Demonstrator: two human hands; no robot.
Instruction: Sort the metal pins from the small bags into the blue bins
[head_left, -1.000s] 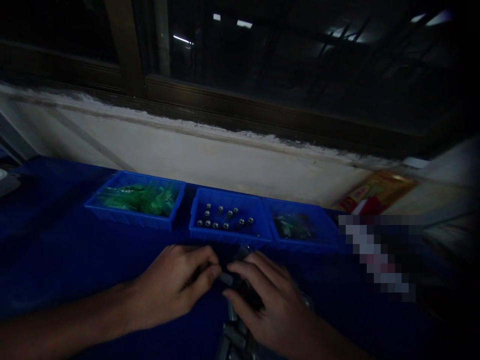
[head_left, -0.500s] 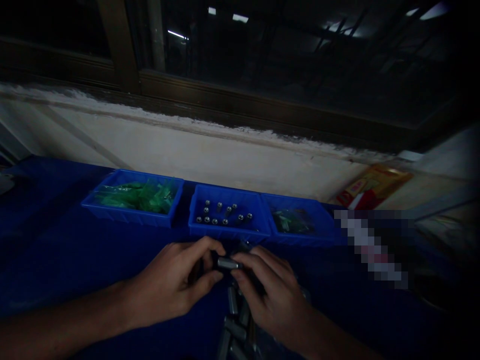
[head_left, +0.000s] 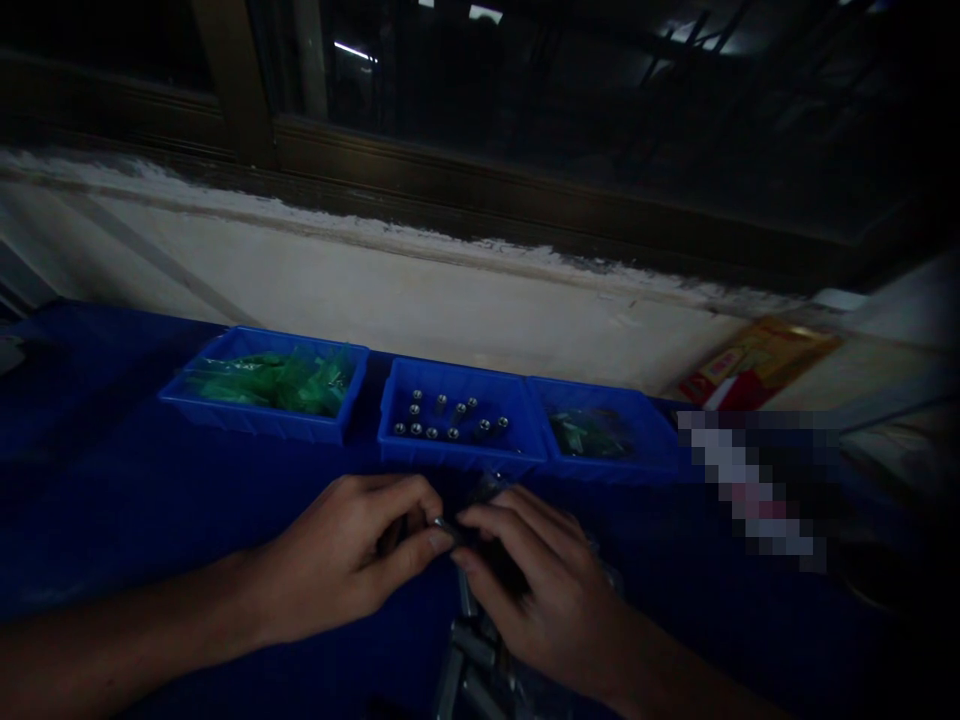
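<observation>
My left hand (head_left: 352,555) and my right hand (head_left: 536,590) meet over a dark blue table (head_left: 112,500), fingertips pinched together on a small grey metal cylinder (head_left: 444,527). Most of that cylinder is hidden by the fingers. Below the hands lies a heap of similar grey metal cylinders (head_left: 472,660), partly under my right palm, on what looks like a clear plastic bag. Just beyond the hands stands a blue tray (head_left: 457,455) with several small metal pieces standing upright in it.
A blue tray with green parts (head_left: 247,415) stands at the left, another blue tray with green parts (head_left: 607,460) at the right. A pale wall and dark window frame run behind them. A red and yellow box (head_left: 750,365) lies far right beside a blurred patch.
The cylinder was held clear between both hands half a second ago; now the fingers have closed in over it. The hands stay in the same place in front of the middle tray.
</observation>
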